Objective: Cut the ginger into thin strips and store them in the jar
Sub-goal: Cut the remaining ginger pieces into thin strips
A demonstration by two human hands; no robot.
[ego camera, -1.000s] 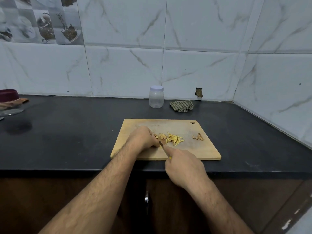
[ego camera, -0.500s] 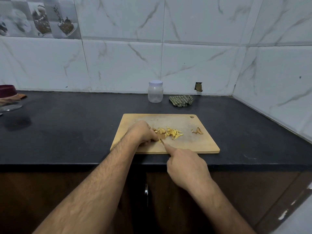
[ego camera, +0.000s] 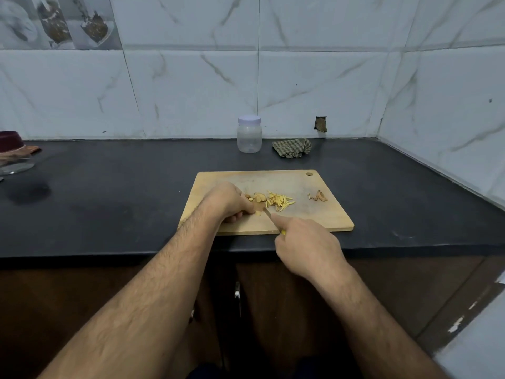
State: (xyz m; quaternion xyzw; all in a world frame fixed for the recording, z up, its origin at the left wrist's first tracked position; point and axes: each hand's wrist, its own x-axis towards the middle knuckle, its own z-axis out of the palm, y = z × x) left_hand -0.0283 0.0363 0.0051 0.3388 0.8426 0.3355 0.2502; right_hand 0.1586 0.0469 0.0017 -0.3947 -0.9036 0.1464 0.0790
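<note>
A wooden cutting board [ego camera: 306, 184] lies on the black counter. Ginger slices [ego camera: 258, 197] and a small pile of thin yellow strips [ego camera: 280, 201] sit at its middle. My left hand [ego camera: 228, 202] presses a ginger piece [ego camera: 257, 213] down with curled fingers. My right hand [ego camera: 307, 243] grips a small knife [ego camera: 267, 213], index finger along its back, the blade tip right beside the left fingertips. A clear plastic jar [ego camera: 249, 135] with a pale lid on stands at the back by the wall.
Brown ginger peel scraps [ego camera: 318, 196] lie at the board's right. A crumpled checked cloth [ego camera: 292, 148] sits right of the jar. A dark red bowl [ego camera: 9, 143] and glass lid [ego camera: 16, 166] are at the far left. Tiled walls close the back and right.
The view has tilted so the board sits higher. My right hand and knife have shifted slightly; my left hand stays on the ginger.
</note>
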